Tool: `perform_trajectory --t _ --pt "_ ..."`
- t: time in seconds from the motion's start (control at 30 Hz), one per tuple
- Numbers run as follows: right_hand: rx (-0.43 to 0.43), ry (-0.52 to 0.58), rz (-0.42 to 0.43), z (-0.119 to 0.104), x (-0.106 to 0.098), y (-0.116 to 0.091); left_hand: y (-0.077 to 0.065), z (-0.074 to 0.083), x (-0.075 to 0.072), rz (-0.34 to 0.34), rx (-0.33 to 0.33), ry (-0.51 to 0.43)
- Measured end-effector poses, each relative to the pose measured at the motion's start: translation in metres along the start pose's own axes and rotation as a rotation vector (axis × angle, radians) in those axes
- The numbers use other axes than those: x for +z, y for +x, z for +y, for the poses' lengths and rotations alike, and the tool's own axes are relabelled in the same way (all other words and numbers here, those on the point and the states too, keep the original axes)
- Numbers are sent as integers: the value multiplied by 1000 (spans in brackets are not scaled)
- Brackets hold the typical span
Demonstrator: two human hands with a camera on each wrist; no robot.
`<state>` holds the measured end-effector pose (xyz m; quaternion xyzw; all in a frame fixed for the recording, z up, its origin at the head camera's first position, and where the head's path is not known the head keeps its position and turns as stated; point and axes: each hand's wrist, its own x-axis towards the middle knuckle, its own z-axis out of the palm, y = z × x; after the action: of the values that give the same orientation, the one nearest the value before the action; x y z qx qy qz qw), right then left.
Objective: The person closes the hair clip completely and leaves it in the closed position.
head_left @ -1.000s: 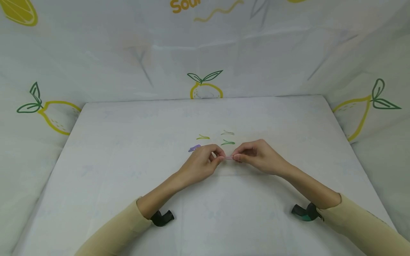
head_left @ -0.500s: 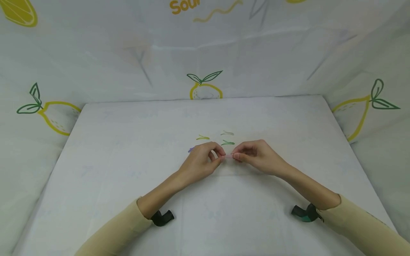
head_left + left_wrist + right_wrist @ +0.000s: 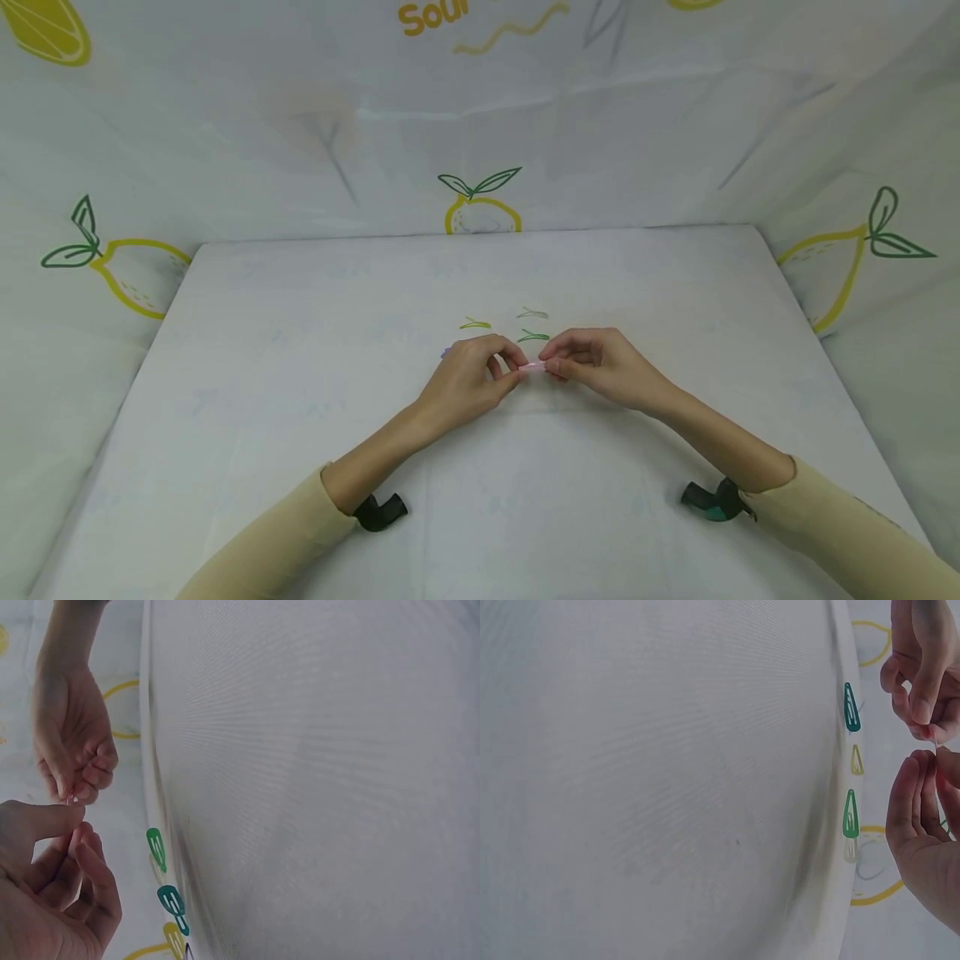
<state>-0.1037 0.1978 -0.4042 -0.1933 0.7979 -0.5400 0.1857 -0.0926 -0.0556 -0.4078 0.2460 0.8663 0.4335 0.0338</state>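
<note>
Left hand (image 3: 472, 377) and right hand (image 3: 606, 367) pinch opposite ends of the pink clip (image 3: 533, 367), nearer than the green clip (image 3: 534, 336). Advised: light, level fingertip pressure, middle unobstructed.

A white table (image 3: 315, 283) is enclosed by pale sheeting (image 3: 255, 158). Beyond the far edge, a leafy lemon (image 3: 483, 215) is printed, with orange lettering (image 3: 433, 15) placed higher.

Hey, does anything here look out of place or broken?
Nothing stands out as spilled or broken. The yellow clip, green clip and pale clip seem sprung open; the left hand and right hand pinch a pink clip. The purple clip is mostly hidden.
</note>
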Motion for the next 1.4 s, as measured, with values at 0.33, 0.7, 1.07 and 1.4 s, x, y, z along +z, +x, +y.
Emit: perform_trajectory --t 0.33,0.7,1.07,1.4 --pt "-40 -35 0 1 1 -1 1 0 1 -24 -31 31" --pt "-33 -119 8 4 2 1 1 0 1 -66 -75 46" --pt "-38 -181 28 2 4 1 1 -2 2 -86 -89 61" --pt "-65 -240 34 5 5 2 3 -3 2 -130 -122 74"
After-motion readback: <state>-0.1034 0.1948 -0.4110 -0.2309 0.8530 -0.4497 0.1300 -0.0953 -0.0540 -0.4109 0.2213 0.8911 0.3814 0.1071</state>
